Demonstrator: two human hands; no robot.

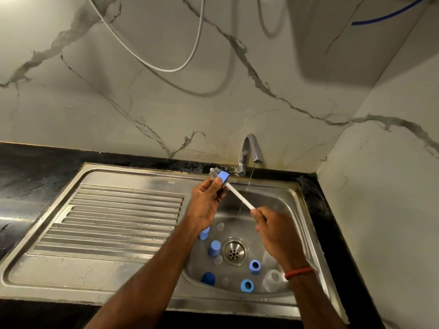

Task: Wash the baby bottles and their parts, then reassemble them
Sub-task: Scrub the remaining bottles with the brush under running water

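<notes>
- Pinched a blue bottle ring (223, 177) between the thumb and curled fingers of the left hand (206, 203), just above the centre of the frame, over the far rim of the sink.
- Ran through that ring: the grey bristle head of a bottle brush (238, 195), its white handle slanting down to the right.
- Gripped the handle's lower end in the closed fingers of the right hand (275, 231), right of centre.
- Scattered in the sink basin (240, 225) at lower centre, around the drain (235, 251): two pale blue caps (214, 248), a dark blue cap (208, 279), two blue rings (255, 266) with their holes up, and a clear bottle (272, 280) below the right wrist.
- Also there, clear teats (220, 226), too faint to count with certainty.
- Fell in a thin stream from the chrome tap (249, 150): water (250, 176), just right of the brush head.
- Wore a red thread band (298, 272) on the right wrist.
- Flanked at left by the ribbed steel drainboard (118, 222), and backed by a black counter (35, 172) and a veined marble wall (95, 103).
- Looped across the upper centre, a white hose (166, 68); at upper right, a blue tube (392, 15).
</notes>
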